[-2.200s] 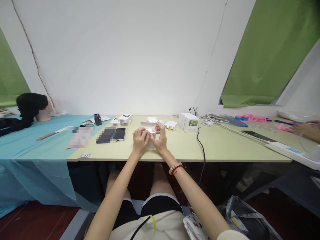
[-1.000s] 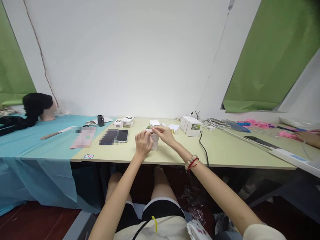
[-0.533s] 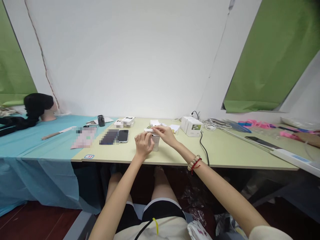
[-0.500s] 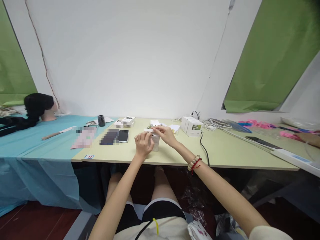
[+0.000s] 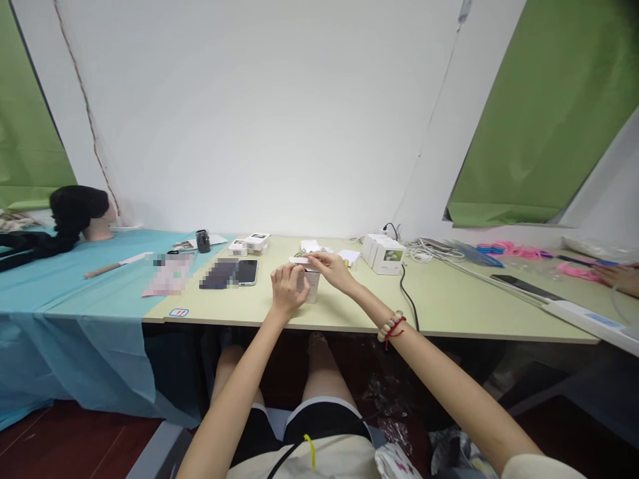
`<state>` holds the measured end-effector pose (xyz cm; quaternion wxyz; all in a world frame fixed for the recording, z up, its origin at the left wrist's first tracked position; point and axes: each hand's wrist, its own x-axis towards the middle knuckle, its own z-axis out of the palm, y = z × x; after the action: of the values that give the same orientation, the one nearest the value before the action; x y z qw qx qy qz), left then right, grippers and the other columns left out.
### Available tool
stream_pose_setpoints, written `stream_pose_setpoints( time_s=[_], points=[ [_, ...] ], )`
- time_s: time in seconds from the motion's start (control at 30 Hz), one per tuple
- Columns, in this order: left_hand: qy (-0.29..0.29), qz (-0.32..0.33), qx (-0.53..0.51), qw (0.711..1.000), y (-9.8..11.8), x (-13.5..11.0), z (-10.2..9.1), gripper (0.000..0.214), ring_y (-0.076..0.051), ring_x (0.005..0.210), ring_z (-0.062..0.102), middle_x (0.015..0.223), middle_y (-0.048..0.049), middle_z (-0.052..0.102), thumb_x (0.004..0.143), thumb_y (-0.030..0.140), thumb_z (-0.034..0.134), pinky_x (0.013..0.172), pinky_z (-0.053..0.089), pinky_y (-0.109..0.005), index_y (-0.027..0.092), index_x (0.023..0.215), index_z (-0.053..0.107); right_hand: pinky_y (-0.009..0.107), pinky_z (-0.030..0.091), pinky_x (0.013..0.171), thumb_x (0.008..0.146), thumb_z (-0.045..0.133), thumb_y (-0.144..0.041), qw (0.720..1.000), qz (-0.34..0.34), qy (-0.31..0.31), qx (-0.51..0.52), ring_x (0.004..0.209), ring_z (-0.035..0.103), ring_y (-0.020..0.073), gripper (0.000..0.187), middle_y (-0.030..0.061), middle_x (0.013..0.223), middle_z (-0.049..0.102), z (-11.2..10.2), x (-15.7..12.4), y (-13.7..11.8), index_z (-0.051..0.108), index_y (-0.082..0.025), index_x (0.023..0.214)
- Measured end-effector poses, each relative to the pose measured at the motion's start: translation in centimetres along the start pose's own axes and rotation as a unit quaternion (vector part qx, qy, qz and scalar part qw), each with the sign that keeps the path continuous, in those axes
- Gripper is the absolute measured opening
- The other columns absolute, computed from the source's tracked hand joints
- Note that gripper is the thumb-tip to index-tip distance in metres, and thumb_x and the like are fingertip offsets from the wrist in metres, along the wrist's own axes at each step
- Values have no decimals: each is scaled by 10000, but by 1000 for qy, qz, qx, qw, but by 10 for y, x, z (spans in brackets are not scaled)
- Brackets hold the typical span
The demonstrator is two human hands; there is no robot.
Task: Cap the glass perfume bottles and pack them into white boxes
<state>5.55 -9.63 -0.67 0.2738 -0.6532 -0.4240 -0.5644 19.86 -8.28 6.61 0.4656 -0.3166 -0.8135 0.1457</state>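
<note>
Nearside of the fingers (image 5: 282, 273), table edge (image 5: 344, 328); rightward, tabletop (image 5: 362, 303) to black cable (image 5: 410, 299). Left hand (image 5: 288, 290) clasps printed white box (image 5: 313, 287); right hand (image 5: 332, 270) pinches white strip (image 5: 298, 260).

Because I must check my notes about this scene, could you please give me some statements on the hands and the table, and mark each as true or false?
1. The left hand is at a small white box. True.
2. The right hand holds a phone. False: its fingertips are at the top of the box.
3. A black cable reaches the front edge of the table. True.
4. The beaded bracelet is on the left arm. False: it is on the right arm.
5. The wig is black. True.
</note>
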Motion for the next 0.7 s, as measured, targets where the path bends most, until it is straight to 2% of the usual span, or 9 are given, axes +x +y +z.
stream_pose_setpoints(
  time_s=[0.23, 0.4, 0.7],
  points=[
    [22, 33, 34, 999, -2, 1, 2, 211, -199, 932, 521, 951, -70, 607, 815, 375, 531, 839, 277, -349, 202, 925, 582, 270, 491, 727, 847, 496, -373, 1000, 7, -1, 18, 885, 621, 177, 258, 20, 956, 673, 5, -5, 5, 669, -239, 984],
    [32, 51, 50, 997, -5, 0, 4, 198, -191, 935, 510, 938, -60, 598, 817, 388, 539, 840, 274, -343, 226, 911, 600, 273, 492, 724, 844, 500, -370, 1000, 12, 3, 16, 864, 626, 176, 253, 17, 935, 676, 5, -6, 5, 673, -239, 976],
    [-1, 27, 48, 998, -3, -1, 4, 261, -217, 978, 481, 969, -92, 575, 826, 409, 505, 848, 292, -363, 220, 966, 617, 292, 481, 782, 854, 483, -397, 999, 18, -5, 27, 952, 594, 187, 279, 33, 994, 658, 5, -8, 0, 667, -239, 992]
  ],
)
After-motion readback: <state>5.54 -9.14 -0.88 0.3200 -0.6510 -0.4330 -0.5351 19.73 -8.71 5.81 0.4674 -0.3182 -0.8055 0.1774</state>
